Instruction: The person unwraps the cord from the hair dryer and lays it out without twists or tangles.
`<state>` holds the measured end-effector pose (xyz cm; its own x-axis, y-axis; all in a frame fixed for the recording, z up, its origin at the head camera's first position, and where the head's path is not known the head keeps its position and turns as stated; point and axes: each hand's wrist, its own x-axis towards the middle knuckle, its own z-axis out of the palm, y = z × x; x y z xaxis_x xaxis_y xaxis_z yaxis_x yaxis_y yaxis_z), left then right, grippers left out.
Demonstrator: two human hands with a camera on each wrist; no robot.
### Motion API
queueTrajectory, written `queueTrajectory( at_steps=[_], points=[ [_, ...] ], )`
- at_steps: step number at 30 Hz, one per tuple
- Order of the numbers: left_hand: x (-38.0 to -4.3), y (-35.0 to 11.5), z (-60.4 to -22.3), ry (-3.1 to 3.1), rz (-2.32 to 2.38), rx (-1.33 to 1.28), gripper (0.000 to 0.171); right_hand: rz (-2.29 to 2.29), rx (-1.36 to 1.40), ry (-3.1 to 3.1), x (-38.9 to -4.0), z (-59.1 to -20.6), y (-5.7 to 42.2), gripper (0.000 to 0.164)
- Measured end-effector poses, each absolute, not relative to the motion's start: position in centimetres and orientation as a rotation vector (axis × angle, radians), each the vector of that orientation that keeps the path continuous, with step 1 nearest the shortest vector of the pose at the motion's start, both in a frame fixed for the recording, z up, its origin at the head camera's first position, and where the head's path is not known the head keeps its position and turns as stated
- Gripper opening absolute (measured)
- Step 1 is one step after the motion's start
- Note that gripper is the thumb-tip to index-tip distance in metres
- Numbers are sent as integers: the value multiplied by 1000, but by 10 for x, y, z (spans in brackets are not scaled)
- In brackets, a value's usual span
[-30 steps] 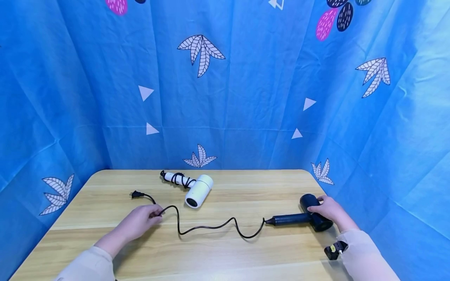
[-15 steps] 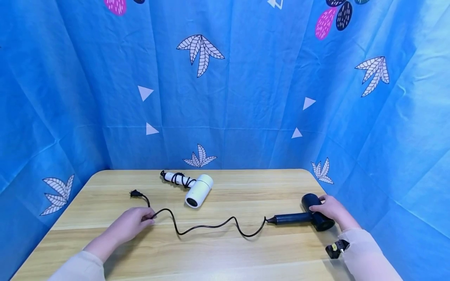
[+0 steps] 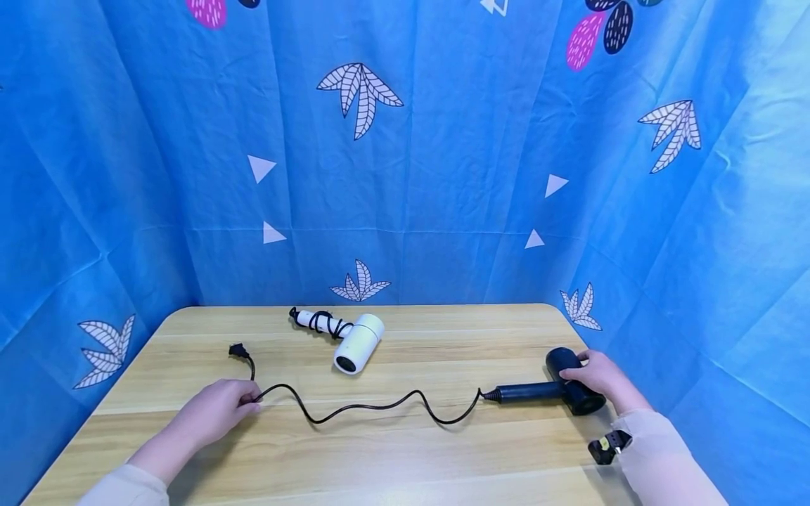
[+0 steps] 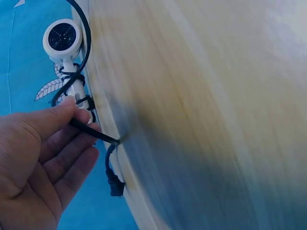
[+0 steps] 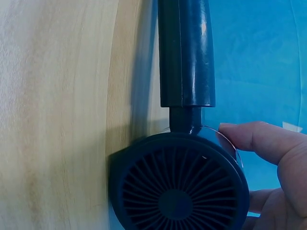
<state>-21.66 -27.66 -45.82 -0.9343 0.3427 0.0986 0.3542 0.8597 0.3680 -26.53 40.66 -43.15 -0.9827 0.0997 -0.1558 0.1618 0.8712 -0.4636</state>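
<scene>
On the right of the table lies a dark hair dryer (image 3: 572, 383), its handle pointing left. My right hand (image 3: 598, 374) grips its barrel; in the right wrist view the ribbed intake grille (image 5: 175, 203) faces the camera, with thumb and fingers at its side. A black power cord (image 3: 354, 407) runs in waves from the handle to my left hand (image 3: 218, 411), which pinches it between thumb and fingertips near the plug end. The two-prong plug (image 3: 238, 350) sticks out beyond that hand. In the left wrist view the pinched cord (image 4: 91, 132) crosses the fingertips.
A white hair dryer (image 3: 358, 344) lies toward the back, left of the middle, a black cord wound round its handle (image 3: 323, 322). The wooden table (image 3: 405, 464) ends at a blue patterned curtain (image 3: 405, 176) at the back and sides. A small black device (image 3: 609, 447) hangs at the right sleeve.
My left hand has moved left and toward me with the pinched cord, stretching its waves flatter. The plug has shifted slightly left, and the dark hair dryer a little right with my right hand.
</scene>
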Motion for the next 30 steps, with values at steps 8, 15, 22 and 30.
queueTrajectory(
  at_steps=[8, 15, 22, 30],
  points=[
    [-214, -289, -450, -3056, -579, -490, 12, -747, 204, 2911, -265, -431, 408, 75],
    [-209, -295, -444, -3090, -505, -450, 15, -755, 218, 2901, -265, -430, 408, 77],
    [-201, -299, -440, -3179, -484, -342, 18, -751, 224, 2902, -265, -430, 408, 77],
    [-198, -301, -441, -3237, -500, -292, 20, -750, 213, 2901, -263, -430, 410, 78]
  ],
)
